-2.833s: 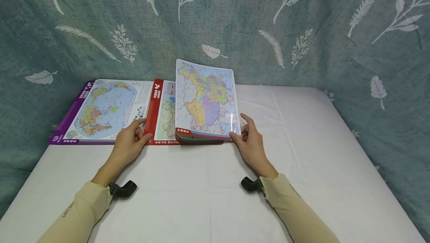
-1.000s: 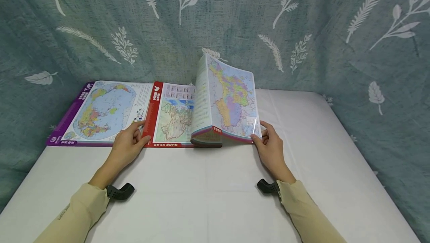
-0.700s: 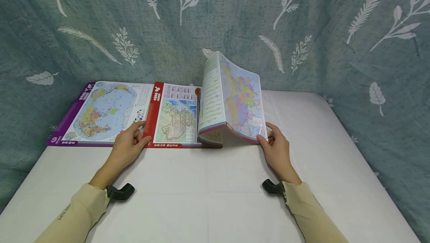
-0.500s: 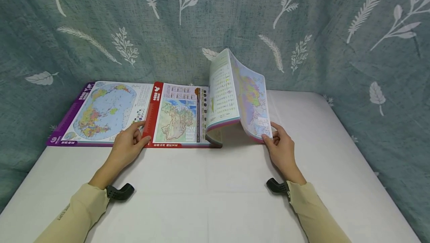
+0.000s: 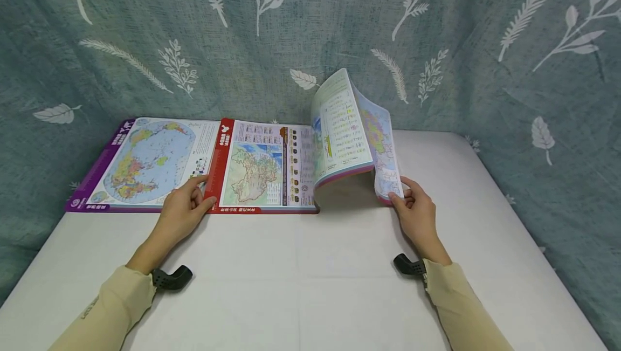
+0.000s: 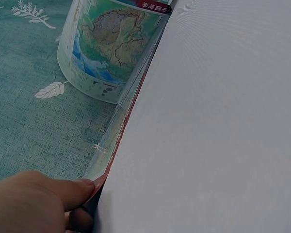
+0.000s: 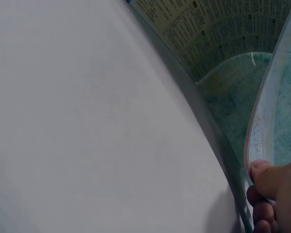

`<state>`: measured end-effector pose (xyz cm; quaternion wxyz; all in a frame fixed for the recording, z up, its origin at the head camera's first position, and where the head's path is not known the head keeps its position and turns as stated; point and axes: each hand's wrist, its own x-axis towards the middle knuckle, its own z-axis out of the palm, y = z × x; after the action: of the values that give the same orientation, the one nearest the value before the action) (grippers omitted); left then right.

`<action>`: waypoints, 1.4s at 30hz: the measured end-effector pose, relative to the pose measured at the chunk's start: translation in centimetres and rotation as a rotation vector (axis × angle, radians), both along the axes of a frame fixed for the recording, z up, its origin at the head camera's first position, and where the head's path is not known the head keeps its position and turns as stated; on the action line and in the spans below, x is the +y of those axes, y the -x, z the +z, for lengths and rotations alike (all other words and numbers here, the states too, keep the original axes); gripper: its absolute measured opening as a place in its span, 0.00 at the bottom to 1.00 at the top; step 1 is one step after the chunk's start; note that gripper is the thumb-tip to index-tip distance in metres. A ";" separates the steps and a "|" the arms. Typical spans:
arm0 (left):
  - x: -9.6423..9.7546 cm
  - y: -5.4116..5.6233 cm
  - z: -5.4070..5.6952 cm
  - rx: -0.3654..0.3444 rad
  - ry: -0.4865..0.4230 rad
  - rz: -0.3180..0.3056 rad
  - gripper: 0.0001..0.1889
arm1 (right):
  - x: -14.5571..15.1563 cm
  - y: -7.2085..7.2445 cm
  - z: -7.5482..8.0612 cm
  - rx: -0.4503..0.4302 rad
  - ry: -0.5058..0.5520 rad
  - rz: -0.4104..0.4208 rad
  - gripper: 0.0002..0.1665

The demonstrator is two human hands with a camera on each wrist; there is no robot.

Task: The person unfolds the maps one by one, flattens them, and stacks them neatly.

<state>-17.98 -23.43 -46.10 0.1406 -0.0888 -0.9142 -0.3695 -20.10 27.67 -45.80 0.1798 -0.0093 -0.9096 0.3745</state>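
Note:
A red-edged folding map (image 5: 257, 173) lies with its left panel flat on the table, showing a terrain map and a calendar. Its right part arches up, a fold standing high with rows of print, then drops to a panel with a coloured map. My left hand (image 5: 184, 202) pinches the red left edge; in the left wrist view the thumb (image 6: 77, 191) presses on that edge with fingers below. On the right, my right hand (image 5: 419, 216) pinches the near corner of the outer panel. The right wrist view shows the thumb (image 7: 262, 177) on this panel's edge.
A purple-edged world map (image 5: 145, 162) lies flat to the left, against the red-edged one. White cloth covers the table (image 5: 301, 281). Behind hangs a green leaf-patterned curtain (image 5: 339, 11), close to the raised fold. Each wrist wears a black device (image 5: 173, 278).
My right hand has moved right, drawing the outer panel along. The folds have opened out and more of the flat left panel shows. My left hand has stayed on the red edge.

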 end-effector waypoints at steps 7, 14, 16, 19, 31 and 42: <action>0.1 0.0 0.0 0.016 -0.004 -0.003 0.27 | 1.3 -0.1 0.3 -0.014 -0.018 -0.059 0.27; -0.1 0.1 -0.4 0.032 0.009 -0.009 0.26 | 2.4 -0.1 0.3 -0.038 -0.021 -0.089 0.27; -0.2 0.2 -0.6 0.038 0.013 -0.012 0.26 | 2.8 0.0 0.2 -0.043 -0.022 -0.092 0.27; -0.2 0.2 -0.6 0.039 0.014 -0.012 0.27 | 3.5 0.1 0.1 -0.042 -0.027 -0.101 0.27; -0.1 0.2 -0.5 0.027 0.009 -0.007 0.27 | 6.1 0.0 0.1 -0.041 -0.036 -0.167 0.26; -0.1 0.1 -0.5 0.029 0.010 -0.008 0.27 | 8.7 0.1 -0.1 -0.022 -0.007 -0.235 0.26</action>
<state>-18.12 -23.58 -46.61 0.1519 -0.0984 -0.9135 -0.3643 -20.22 36.37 -45.87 0.2124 -0.1195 -0.9055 0.3474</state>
